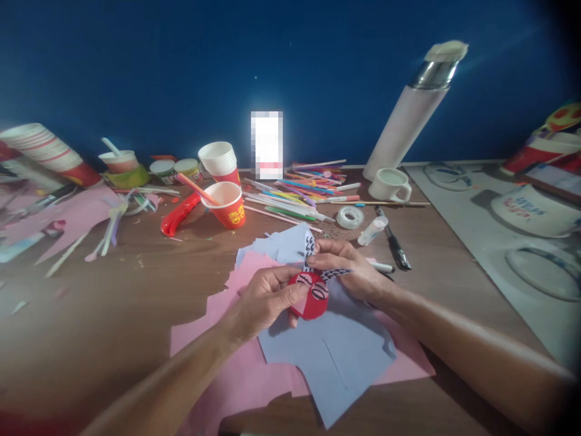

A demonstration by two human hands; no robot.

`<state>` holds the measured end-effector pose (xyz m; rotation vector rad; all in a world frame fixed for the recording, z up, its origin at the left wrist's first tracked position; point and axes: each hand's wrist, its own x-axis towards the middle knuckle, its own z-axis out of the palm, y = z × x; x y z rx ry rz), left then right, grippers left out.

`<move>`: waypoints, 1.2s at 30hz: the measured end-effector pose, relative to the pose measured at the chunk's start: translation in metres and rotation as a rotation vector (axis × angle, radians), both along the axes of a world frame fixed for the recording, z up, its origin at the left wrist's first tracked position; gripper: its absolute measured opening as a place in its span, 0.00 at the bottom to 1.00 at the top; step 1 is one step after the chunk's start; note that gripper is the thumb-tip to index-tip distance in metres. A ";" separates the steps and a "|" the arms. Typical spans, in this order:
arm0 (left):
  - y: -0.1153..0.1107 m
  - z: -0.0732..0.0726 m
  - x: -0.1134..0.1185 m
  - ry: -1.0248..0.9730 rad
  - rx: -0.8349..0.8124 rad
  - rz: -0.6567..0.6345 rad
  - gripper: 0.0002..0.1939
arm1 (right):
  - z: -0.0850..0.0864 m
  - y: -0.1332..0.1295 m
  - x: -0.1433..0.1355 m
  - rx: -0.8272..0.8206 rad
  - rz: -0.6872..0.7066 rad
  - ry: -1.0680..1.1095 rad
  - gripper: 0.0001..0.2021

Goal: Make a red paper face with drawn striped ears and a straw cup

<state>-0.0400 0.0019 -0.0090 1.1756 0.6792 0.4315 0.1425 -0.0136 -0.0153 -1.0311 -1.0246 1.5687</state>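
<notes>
A round red paper piece (315, 309) with pink patches and black drawn marks is pinched at its left side by my left hand (267, 297). Two white strips with black marks rise from its top: one upright (309, 247), one slanting right (336, 274). My right hand (347, 263) has its fingers closed on the upright strip, with the slanting one beside its palm. Beneath both hands lie cut sheets of blue paper (331, 357) and pink paper (218, 363) on the brown table (136, 327).
Behind the hands are a red paper cup (227, 209), many coloured pens (299, 194), a tape roll (350, 217), a glue bottle (373, 231), a black pen (397, 245), a white mug (390, 184) and a tall flask (403, 127). Pink scraps (82, 212) lie left.
</notes>
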 end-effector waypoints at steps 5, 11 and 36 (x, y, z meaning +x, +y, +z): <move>0.001 0.000 0.000 0.004 0.004 0.016 0.09 | -0.003 0.000 0.001 0.002 0.027 -0.013 0.11; 0.001 0.000 0.001 0.012 0.001 0.084 0.09 | -0.009 0.002 0.000 -0.011 -0.099 0.000 0.27; -0.003 -0.001 0.009 0.130 0.095 0.292 0.16 | 0.000 -0.006 -0.020 0.045 -0.201 -0.273 0.09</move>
